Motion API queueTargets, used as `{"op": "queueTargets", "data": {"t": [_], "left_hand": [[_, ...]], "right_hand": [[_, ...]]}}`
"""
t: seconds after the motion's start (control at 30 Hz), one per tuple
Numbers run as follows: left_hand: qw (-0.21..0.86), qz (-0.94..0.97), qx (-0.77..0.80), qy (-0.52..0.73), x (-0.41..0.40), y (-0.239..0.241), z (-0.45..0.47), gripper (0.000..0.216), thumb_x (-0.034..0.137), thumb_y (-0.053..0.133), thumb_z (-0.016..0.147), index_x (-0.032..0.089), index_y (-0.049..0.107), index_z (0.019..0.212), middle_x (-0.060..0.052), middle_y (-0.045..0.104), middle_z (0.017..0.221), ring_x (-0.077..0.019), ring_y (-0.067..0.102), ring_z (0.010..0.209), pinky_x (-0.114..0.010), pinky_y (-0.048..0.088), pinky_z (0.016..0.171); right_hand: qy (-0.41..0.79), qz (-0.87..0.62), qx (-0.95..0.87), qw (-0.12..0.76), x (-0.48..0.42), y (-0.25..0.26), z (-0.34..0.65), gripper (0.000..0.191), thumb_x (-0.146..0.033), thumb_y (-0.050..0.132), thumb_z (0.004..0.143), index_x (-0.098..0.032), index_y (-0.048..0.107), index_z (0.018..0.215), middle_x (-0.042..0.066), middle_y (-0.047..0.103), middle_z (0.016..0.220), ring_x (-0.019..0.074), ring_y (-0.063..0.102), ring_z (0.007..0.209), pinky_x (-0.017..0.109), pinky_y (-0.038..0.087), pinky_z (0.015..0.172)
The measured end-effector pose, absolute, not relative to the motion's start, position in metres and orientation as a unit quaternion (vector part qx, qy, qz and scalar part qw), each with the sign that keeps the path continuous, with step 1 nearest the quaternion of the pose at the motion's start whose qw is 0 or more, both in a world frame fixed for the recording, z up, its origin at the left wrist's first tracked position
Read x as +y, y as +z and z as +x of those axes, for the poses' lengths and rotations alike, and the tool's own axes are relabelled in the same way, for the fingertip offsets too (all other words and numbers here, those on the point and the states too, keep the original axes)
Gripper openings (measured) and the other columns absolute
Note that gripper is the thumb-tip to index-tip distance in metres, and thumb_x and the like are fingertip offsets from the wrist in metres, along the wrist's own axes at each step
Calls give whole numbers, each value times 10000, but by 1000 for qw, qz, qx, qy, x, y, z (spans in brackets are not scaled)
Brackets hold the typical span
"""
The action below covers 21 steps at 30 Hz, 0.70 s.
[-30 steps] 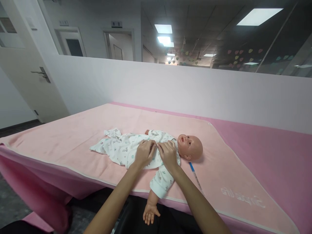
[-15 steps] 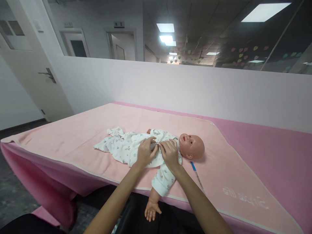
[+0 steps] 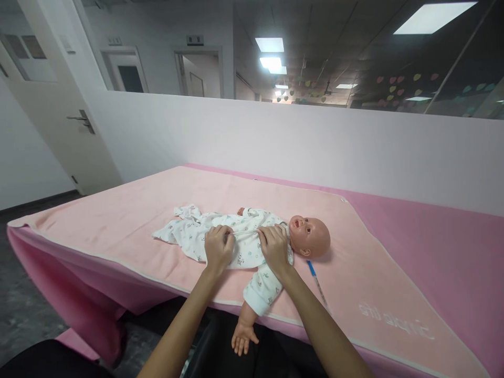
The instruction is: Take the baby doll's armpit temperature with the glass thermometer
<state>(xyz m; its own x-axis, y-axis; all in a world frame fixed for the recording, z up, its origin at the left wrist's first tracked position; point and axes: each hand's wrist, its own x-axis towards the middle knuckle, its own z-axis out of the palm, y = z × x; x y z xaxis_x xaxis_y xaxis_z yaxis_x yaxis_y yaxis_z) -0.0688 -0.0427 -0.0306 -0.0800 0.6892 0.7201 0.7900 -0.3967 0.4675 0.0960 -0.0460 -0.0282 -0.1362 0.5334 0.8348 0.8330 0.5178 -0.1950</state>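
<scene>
A baby doll lies on its back, head to the right, dressed in a white printed baby romper. My left hand is closed on the front of the romper near the doll's waist. Up by the doll's chest, my right hand pinches the same garment front. A strip of the white cloth is drawn straight between my two hands. One sleeved arm of the doll hangs over the near edge of the table. What lies under my fingers is hidden.
Beside the doll's head lies a thin stick-like thermometer or pen with a blue end. A peach blanket covers the pink cloth on the table. A white wall with windows stands behind; a door is at left.
My left hand has moved left along the romper, away from my right hand, and the cloth between them is now stretched. My right hand has hardly moved.
</scene>
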Motion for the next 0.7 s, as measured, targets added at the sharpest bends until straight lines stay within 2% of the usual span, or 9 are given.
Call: {"op": "queueTargets", "data": {"t": [0.33, 0.43, 0.57, 0.7], "left_hand": [[8, -674, -526, -519, -41, -34, -68, 169, 254, 360, 865, 214, 511, 802, -20, 610, 762, -195, 523, 723, -361, 355, 752], [5, -679, -533, -505, -42, -33, -68, 200, 266, 352, 874, 214, 522, 782, -15, 613, 750, -196, 520, 724, -354, 357, 731], [25, -695, -524, -492, -44, -32, -69, 173, 277, 399, 837, 210, 530, 746, -17, 607, 722, -203, 508, 707, -353, 358, 706], [53, -704, -523, -478, -45, -33, -68, 83, 198, 458, 740, 208, 530, 781, -19, 610, 747, -214, 512, 731, -358, 365, 712]], "right_hand": [[-153, -463, -735, 471, -44, -29, 95, 197, -218, 400, 892, -194, 581, 821, 20, 617, 716, 151, 524, 733, 319, 341, 824], [-153, -466, -733, 472, -44, -29, 96, 192, -217, 403, 891, -193, 580, 822, 17, 617, 715, 150, 519, 728, 315, 339, 812], [-154, -465, -734, 470, -44, -29, 96, 197, -218, 399, 893, -193, 580, 820, 18, 616, 710, 152, 520, 725, 316, 336, 809], [-156, -465, -736, 467, -44, -29, 96, 204, -221, 396, 894, -196, 582, 814, 21, 615, 712, 156, 523, 731, 320, 335, 806]]}}
